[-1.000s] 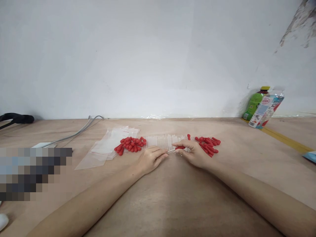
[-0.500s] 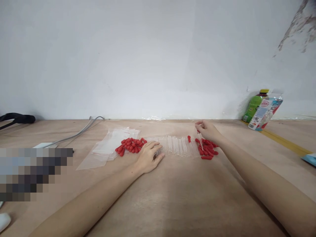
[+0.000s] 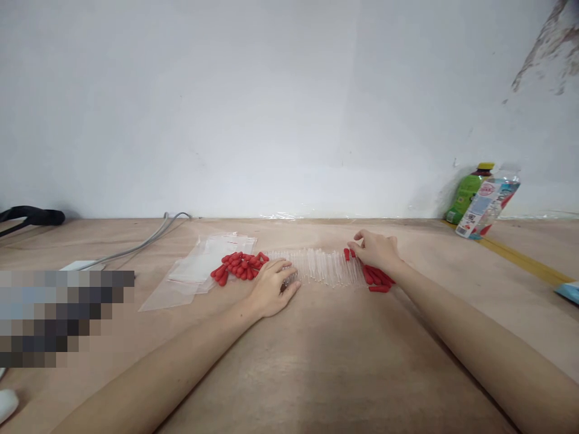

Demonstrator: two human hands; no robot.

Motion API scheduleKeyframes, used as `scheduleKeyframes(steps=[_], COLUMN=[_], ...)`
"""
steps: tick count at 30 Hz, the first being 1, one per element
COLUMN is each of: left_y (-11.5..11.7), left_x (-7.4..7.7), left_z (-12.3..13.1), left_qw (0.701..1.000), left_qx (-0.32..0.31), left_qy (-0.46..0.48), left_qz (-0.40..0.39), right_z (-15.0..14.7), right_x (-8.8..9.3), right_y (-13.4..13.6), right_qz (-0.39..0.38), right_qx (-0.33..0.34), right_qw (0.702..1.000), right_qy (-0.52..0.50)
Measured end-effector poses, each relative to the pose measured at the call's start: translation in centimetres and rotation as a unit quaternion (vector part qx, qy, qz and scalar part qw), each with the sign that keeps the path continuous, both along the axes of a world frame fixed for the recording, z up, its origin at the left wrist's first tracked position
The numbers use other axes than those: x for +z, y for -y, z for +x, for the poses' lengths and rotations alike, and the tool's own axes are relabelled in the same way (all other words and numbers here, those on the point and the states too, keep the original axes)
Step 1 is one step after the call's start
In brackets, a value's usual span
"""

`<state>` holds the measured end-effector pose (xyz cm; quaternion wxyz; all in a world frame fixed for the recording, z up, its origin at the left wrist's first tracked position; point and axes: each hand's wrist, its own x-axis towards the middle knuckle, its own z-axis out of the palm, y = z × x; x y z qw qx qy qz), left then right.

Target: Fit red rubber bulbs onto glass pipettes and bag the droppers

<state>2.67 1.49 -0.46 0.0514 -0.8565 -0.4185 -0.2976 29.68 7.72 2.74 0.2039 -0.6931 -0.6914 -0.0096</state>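
Observation:
A row of clear plastic dropper tubes [image 3: 323, 266] lies across the wooden table [image 3: 316, 361]. Left of it is a pile of red rubber bulbs [image 3: 239, 265]; right of it lie finished droppers with red bulbs [image 3: 379, 279]. My left hand [image 3: 272, 287] rests on the left end of the clear tubes, fingers curled over them. My right hand [image 3: 376, 249] is lowered over the right red pile, fingertips pinched near a red bulb at the row's right end; what they hold is hidden.
Clear plastic bags [image 3: 199, 270] lie left of the red bulbs. A grey cable [image 3: 140, 243] runs to a white block. A green bottle [image 3: 465, 191] and a clear labelled bottle [image 3: 486, 202] lean on the wall at right. A yellow stripe [image 3: 525, 258] marks the table.
My right hand carried an assembled dropper from the centre to the right pile and came down over it. My left hand moved onto the left end of the clear tubes.

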Motion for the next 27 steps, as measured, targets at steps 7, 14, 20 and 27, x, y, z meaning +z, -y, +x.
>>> scheduleKeyframes(steps=[7,14,20,27], left_y=[0.3,-1.6,-3.7,-4.8], left_x=[0.3,1.7,2.1,2.1], left_z=[0.3,3.2,6.2,6.9], left_qw=[0.999,0.989,0.973,0.96], left_qx=[0.034,0.144,0.212,0.261], left_qy=[0.004,0.03,0.029,-0.007], left_qz=[0.005,-0.012,-0.085,-0.098], right_z=[2.2,2.8,3.0,2.9], right_x=[1.1,0.6,0.5,0.2], right_y=[3.6,5.5,5.2,5.3], right_qz=[-0.056,-0.077,-0.079,-0.076], right_qx=[0.018,0.001,0.009,0.005], right_qw=[0.996,0.994,0.993,0.992], right_qy=[0.072,0.083,0.087,0.104])
